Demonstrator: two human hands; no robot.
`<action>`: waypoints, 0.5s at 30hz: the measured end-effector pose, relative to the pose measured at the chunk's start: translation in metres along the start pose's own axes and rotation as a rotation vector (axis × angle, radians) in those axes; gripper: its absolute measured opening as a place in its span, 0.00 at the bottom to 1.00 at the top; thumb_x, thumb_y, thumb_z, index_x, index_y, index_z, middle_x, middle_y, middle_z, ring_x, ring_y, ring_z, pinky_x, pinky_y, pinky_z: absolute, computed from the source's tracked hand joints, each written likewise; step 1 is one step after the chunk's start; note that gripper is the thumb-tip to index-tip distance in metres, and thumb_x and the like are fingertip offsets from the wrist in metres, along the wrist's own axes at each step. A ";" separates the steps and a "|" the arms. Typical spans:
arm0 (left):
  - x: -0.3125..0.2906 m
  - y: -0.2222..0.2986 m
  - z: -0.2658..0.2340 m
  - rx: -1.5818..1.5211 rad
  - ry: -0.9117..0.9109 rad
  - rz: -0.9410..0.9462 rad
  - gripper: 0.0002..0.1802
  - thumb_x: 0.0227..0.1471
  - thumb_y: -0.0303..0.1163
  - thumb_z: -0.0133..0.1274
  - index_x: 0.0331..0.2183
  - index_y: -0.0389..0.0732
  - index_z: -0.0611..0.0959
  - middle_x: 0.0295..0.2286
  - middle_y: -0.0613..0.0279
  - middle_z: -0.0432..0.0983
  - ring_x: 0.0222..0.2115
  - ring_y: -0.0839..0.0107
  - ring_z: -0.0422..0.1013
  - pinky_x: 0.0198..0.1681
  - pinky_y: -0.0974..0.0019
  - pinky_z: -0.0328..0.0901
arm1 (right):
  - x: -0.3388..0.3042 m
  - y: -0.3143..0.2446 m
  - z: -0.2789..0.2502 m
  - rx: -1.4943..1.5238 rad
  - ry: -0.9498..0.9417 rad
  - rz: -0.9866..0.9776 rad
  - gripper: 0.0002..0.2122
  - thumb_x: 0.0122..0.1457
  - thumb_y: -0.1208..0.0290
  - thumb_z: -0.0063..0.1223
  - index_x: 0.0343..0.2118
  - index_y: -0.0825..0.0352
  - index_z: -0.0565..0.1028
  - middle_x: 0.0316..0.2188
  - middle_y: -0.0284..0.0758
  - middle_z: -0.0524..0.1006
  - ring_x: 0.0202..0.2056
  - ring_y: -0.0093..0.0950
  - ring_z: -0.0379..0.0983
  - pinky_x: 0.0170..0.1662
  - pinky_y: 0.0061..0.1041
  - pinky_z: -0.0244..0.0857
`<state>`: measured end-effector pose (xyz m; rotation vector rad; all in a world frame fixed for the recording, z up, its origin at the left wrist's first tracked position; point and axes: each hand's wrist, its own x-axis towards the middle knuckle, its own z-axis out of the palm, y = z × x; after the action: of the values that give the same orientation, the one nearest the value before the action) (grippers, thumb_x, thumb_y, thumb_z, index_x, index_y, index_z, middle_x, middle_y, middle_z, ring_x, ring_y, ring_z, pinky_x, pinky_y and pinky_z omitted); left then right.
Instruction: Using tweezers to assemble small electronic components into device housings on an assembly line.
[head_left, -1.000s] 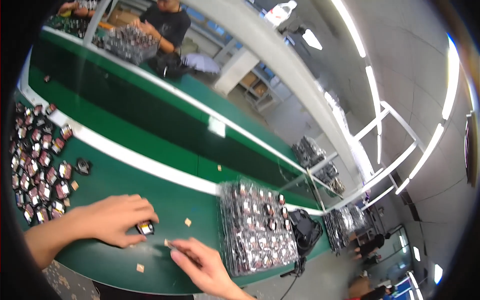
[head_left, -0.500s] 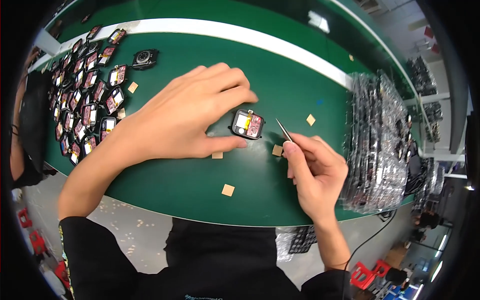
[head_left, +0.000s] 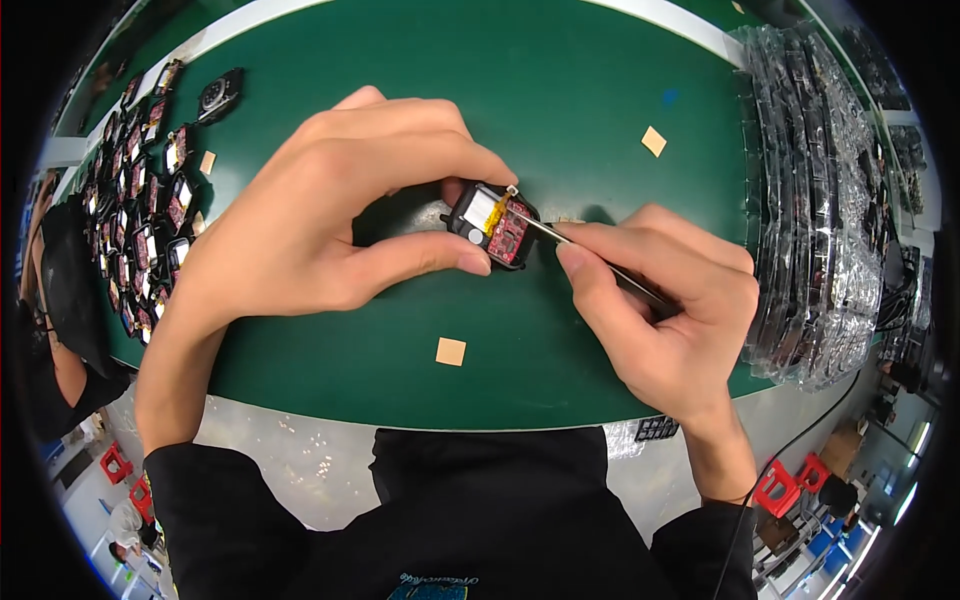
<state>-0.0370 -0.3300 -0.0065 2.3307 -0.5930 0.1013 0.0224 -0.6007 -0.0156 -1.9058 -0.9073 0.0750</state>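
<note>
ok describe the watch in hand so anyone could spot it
On the green table, look between the left hand and right hand. There is an open black watch case showing a white block and red circuit board. Unlike the watches piled at the left, it has a pointed tool over its board.

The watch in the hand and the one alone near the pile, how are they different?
The held watch shows a red board inside; the lone watch shows a dark side with a round part. The left hand grips the held watch; the lone watch lies untouched on the green table. Both have dark cases.
</note>
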 end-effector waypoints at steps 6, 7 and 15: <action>0.000 0.000 0.002 -0.004 -0.007 -0.018 0.31 0.41 0.39 0.78 0.48 0.36 0.91 0.36 0.60 0.85 0.35 0.64 0.74 0.42 0.63 0.62 | -0.001 -0.003 -0.002 -0.057 -0.031 0.054 0.08 0.58 0.85 0.69 0.40 0.72 0.89 0.20 0.28 0.75 0.20 0.13 0.63 0.23 0.18 0.51; 0.001 0.000 0.001 0.003 -0.011 -0.020 0.31 0.40 0.39 0.78 0.48 0.37 0.91 0.35 0.61 0.84 0.33 0.66 0.72 0.40 0.64 0.62 | -0.001 -0.003 -0.002 -0.072 -0.030 0.058 0.08 0.58 0.85 0.69 0.40 0.72 0.89 0.20 0.27 0.75 0.20 0.13 0.63 0.23 0.18 0.51; 0.001 0.003 0.005 -0.010 0.047 -0.056 0.34 0.39 0.41 0.79 0.49 0.39 0.90 0.32 0.65 0.81 0.27 0.70 0.63 0.36 0.65 0.59 | -0.004 -0.001 -0.005 -0.146 0.009 -0.067 0.11 0.55 0.86 0.71 0.41 0.73 0.90 0.23 0.29 0.78 0.19 0.12 0.62 0.23 0.17 0.51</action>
<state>-0.0380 -0.3350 -0.0082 2.3268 -0.5038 0.1261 0.0209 -0.6070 -0.0131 -2.0061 -0.9928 -0.0406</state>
